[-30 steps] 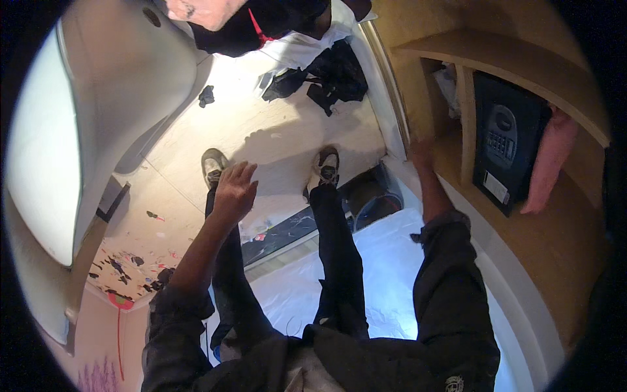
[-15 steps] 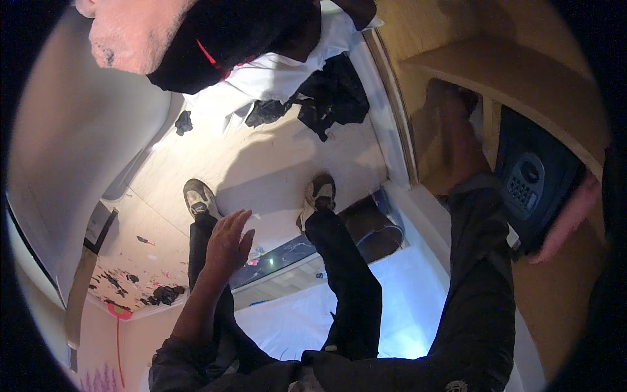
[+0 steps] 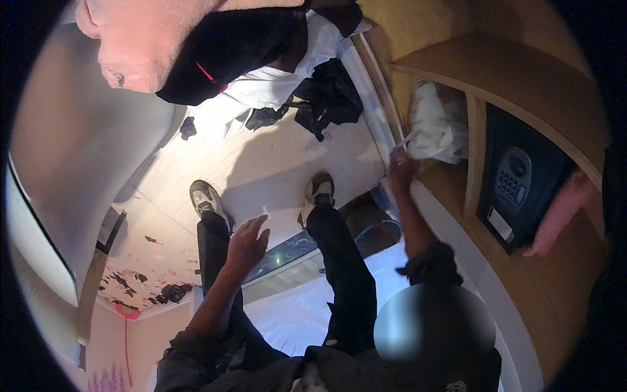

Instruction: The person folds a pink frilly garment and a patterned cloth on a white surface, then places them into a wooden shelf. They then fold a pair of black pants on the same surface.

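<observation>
My right hand point(image 3: 401, 171) is at the front of a wooden shelf unit, its fingers closed on one end of a crumpled whitish plastic bag point(image 3: 434, 127). The bag is smeared by motion, and most of it lies in the left compartment, beside the dark safe point(image 3: 516, 176). Over my left leg hangs my left hand point(image 3: 248, 247), fingers loosely stretched and nothing in them. It is nearest to my knee and a dark glossy panel on the floor.
Crumpled black plastic point(image 3: 330, 98) lies on the pale floor beside a white cloth point(image 3: 271, 88). Dark clothing and a pink fuzzy thing point(image 3: 150, 42) are at the upper left. Small scraps point(image 3: 134, 284) litter the floor at the left. A pink shape point(image 3: 565, 212) hangs by the safe.
My right hand has come out of the left shelf compartment toward me, drawing the whitish plastic bag with it. My left hand has shifted slightly right, still loose.
</observation>
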Motion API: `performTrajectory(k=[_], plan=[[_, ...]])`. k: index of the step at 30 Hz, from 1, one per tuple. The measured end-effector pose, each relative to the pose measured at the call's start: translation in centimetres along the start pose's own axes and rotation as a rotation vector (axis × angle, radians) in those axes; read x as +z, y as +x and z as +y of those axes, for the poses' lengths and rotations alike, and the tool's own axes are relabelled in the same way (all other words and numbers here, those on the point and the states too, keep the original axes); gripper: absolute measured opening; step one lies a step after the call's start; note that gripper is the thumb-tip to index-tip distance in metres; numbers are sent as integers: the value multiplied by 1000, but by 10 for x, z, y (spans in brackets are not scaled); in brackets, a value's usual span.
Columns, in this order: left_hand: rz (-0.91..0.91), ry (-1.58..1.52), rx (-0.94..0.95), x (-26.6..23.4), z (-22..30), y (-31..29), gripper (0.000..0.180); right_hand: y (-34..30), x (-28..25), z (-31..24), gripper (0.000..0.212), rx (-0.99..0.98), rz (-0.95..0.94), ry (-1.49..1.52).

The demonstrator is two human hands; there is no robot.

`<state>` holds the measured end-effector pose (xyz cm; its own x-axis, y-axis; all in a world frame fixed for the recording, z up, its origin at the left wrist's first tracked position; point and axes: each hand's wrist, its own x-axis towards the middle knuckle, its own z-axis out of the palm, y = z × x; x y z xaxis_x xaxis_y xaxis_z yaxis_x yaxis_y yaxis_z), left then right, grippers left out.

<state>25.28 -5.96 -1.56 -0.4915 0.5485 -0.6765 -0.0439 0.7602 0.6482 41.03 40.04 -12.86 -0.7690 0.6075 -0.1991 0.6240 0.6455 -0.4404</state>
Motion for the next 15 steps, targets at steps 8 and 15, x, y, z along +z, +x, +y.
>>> performTrajectory(k=[8,15], plan=[[-53,-351,-7,28,53,-15,49,-155,-38,-196,31,225,-360,309],[-285,-451,-355,42,84,-28,75,-233,-93,-316,38,-113,-482,333]])
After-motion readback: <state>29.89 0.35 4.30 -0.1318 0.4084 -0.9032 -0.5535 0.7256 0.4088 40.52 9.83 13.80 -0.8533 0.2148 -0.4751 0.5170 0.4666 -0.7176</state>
